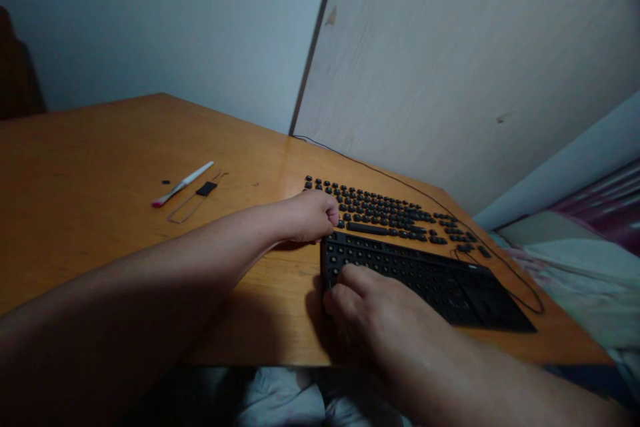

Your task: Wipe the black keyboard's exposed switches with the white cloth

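A black keyboard base (pixel 470 297) lies on the wooden table, with open rows of key sockets where keycaps are off. My right hand (pixel 365 300) is closed over its near left corner, the fingers curled and their tips partly hidden. Beyond the base, loose black keycaps (pixel 385 205) are laid out in rows like a keyboard, with a long space bar (pixel 367 229) in the nearest row. My left hand (pixel 313 213) is closed at the left end of these rows, by the base's far left corner. Whatever its fingers pinch is hidden.
To the left on the table (pixel 115 147) lie a white brush with a pink tip (pixel 187 182), a wire keycap puller (pixel 205 189) and a small black piece (pixel 166 181). A black cable (pixel 400 177) runs along the wall and down the right side.
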`<state>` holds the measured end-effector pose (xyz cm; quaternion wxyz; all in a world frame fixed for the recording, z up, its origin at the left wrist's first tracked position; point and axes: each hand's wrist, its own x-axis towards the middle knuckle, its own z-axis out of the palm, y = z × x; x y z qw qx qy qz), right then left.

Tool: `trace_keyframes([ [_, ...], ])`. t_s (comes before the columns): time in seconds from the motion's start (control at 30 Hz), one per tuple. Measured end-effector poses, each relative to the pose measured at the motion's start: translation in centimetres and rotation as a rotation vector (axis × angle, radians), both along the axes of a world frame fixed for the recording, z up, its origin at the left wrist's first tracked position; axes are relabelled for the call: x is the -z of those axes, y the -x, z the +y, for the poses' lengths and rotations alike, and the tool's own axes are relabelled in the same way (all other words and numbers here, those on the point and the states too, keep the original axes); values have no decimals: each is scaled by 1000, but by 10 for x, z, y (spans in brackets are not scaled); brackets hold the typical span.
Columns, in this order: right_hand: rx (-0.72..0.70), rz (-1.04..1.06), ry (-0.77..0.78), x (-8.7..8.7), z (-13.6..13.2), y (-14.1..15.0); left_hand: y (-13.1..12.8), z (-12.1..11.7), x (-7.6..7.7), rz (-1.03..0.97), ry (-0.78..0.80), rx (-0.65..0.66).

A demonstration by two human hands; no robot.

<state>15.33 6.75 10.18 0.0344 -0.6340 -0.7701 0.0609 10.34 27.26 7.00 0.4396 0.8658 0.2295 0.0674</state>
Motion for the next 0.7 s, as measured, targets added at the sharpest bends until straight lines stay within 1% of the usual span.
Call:
trace_keyframes([
  [0.07, 17, -28, -39, 4, -7, 3, 1, -1, 0, 0, -6, -2],
  [0.13, 47, -37, -47, 7, -12, 2, 2, -2, -1, -2, -13, -6],
  [0.37, 149, -8, 12, 15, -32, -17, 3, -3, -1, -2, -25, 1],
  [0.43, 196, 32, 47, 12, -40, -26, 3, -3, -1, 2, -26, 1],
  [0.57, 294, 152, 76, -2, -55, -40, 3, -3, -1, 13, -33, -5],
  [0.7, 316, 275, 52, -12, -60, -46, 2, -2, 0, 13, -46, -4],
])
